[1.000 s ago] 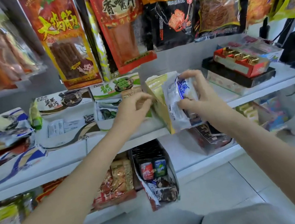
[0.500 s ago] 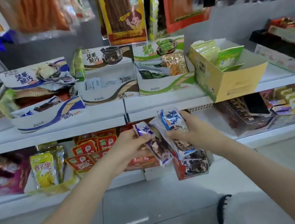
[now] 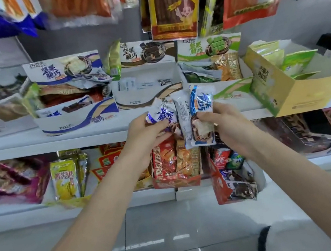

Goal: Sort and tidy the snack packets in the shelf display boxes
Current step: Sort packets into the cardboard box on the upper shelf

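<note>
Hands (left hand (image 3: 144,138), right hand (image 3: 229,127)) grip snack packets (image 3: 185,119) before shelf edge (image 3: 52,143)

blue-white snack packets (image 3: 183,120) upright, fanned before the brown-trimmed display box (image 3: 147,88).

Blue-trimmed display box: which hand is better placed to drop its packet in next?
Left, probably. The left hand pinches one blue-and-white packet and is nearer the blue-trimmed box; the right hand is farther away.
</note>
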`<state>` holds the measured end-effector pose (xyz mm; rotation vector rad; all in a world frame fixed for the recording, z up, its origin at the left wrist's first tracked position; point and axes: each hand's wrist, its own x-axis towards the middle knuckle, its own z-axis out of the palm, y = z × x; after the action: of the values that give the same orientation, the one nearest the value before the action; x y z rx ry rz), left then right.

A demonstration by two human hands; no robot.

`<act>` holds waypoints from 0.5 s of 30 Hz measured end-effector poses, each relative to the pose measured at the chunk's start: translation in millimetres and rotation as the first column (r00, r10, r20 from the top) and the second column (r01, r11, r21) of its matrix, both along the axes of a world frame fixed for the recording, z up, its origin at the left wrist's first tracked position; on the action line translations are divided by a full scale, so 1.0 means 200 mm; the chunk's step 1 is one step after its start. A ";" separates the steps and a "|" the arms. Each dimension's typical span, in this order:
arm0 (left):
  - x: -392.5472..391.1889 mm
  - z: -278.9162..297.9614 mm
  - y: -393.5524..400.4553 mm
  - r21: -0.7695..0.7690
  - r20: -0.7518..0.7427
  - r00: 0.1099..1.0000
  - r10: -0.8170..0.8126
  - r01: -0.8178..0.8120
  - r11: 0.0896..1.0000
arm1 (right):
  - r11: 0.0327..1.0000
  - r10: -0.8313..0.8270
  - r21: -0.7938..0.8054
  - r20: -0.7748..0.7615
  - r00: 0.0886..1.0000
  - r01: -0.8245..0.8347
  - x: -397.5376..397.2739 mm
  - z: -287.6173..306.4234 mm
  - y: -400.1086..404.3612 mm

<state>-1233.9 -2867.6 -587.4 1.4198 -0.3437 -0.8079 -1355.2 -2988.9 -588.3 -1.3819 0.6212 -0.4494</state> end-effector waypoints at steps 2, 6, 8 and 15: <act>0.03 0.01 0.01 -0.005 -0.002 1.000 0.005 -0.005 1.000 | 1.000 0.025 -0.009 -0.021 0.999 -0.025 0.04 0.00 0.01; 0.09 0.04 0.04 -0.065 0.042 0.999 -0.023 0.026 0.998 | 0.987 0.129 0.094 0.045 0.991 -0.133 0.10 0.00 0.06; 0.14 0.05 0.06 -0.012 0.305 0.952 -0.003 0.007 1.000 | 0.991 0.106 0.071 0.062 0.992 -0.110 0.15 0.02 0.08; 0.56 0.05 0.31 0.073 0.977 0.210 0.041 -0.508 0.858 | 0.925 0.141 -0.357 0.006 0.990 -0.130 0.54 0.28 0.09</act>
<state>-1121.0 -2804.7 -578.3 2.1907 -0.8638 0.5210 -1247.9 -2970.5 -532.7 -1.7479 0.4257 -0.4875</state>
